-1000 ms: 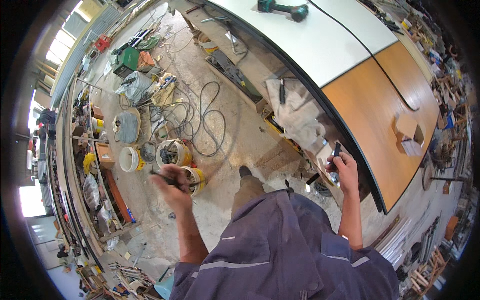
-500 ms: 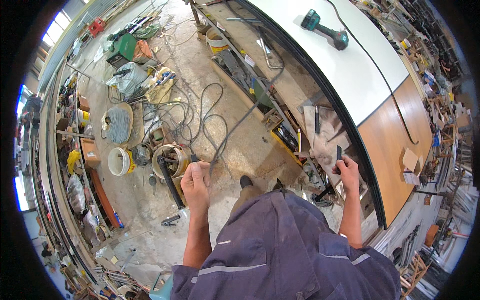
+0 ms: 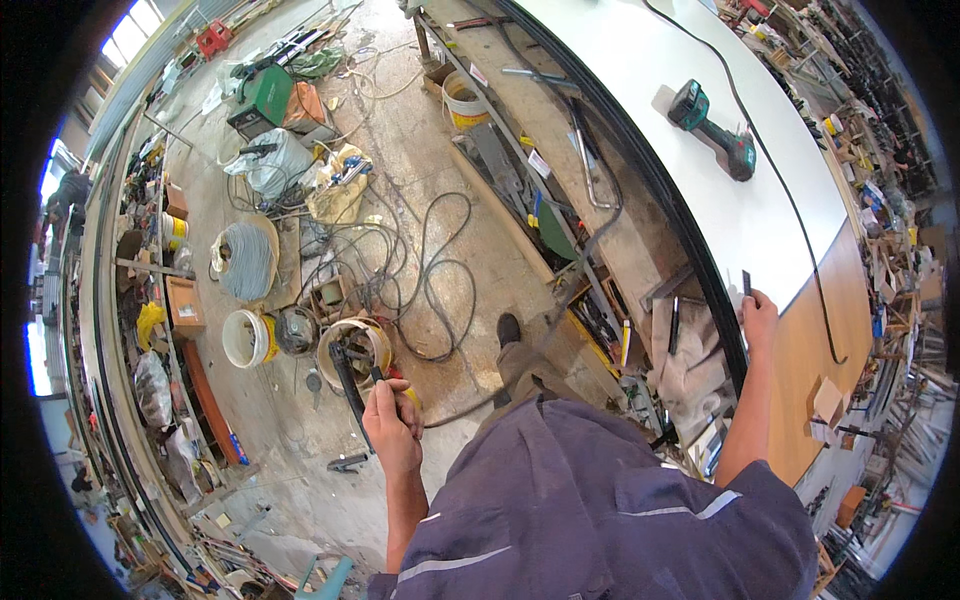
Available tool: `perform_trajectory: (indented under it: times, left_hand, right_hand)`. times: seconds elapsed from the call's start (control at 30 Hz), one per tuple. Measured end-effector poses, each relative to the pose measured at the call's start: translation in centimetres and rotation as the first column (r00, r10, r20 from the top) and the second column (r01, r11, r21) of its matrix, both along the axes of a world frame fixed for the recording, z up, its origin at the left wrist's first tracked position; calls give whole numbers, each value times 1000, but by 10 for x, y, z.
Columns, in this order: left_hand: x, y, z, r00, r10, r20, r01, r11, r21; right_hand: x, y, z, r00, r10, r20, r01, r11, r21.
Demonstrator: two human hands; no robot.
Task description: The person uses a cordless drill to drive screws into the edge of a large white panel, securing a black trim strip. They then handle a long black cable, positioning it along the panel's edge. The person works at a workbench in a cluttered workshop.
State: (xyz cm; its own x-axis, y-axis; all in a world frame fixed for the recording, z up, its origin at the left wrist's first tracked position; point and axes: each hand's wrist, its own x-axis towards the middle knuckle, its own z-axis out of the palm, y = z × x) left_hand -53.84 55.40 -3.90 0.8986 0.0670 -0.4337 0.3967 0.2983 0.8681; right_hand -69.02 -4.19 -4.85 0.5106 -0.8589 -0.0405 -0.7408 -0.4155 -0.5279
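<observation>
My left hand (image 3: 395, 432) is closed with a small dark end sticking up from its fingertips. A long dark flexible strip (image 3: 468, 410) trails from beside this hand, passes near my shoe and bends up toward the bench. My right hand (image 3: 760, 318) pinches a short, flat black piece (image 3: 747, 284) over the bench's black edge (image 3: 722, 340). On the bench's white panel (image 3: 640, 60), a teal and black cordless drill (image 3: 713, 130) lies on its side. A thin black cord (image 3: 795, 205) curves past it onto the wood-coloured panel (image 3: 835, 290).
A bucket of scraps (image 3: 372, 345), with a black tube (image 3: 350, 385) against it, stands left of my legs. Looped cables (image 3: 430, 280) cover the floor ahead. A white bucket (image 3: 240, 338) and a wire coil (image 3: 245, 262) are farther left; a tool-filled shelf (image 3: 545, 200) runs below the bench.
My right hand has moved right and slightly up with the black piece, toward the panels. My left hand has come lower. The view has shifted, and the strip now droops nearer the floor.
</observation>
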Motion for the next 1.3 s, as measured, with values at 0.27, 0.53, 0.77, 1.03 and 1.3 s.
perform_trajectory:
  times: [0.27, 0.53, 0.77, 1.03, 1.3]
  left_hand:
    - [106, -55, 27, 996, -75, 51, 76, 997, -21]
    - [213, -93, 55, 943, -287, 168, 271, 956, 115]
    - [332, -106, 17, 910, -392, 136, 390, 920, 40]
    - [485, -130, -43, 623, -770, -137, 770, 635, -72]
    - [590, -175, -36, 489, -861, -139, 724, 490, -486]
  right_hand:
    - [158, 49, 22, 950, 87, 299, -185, 930, 317]
    - [290, 76, -135, 927, 376, 17, -373, 925, -75]
    - [329, 60, -127, 966, 144, -215, -138, 990, 41]
    - [442, 219, 22, 975, 214, 64, -214, 810, 545]
    - [557, 291, 8, 884, 399, 243, -455, 617, 642]
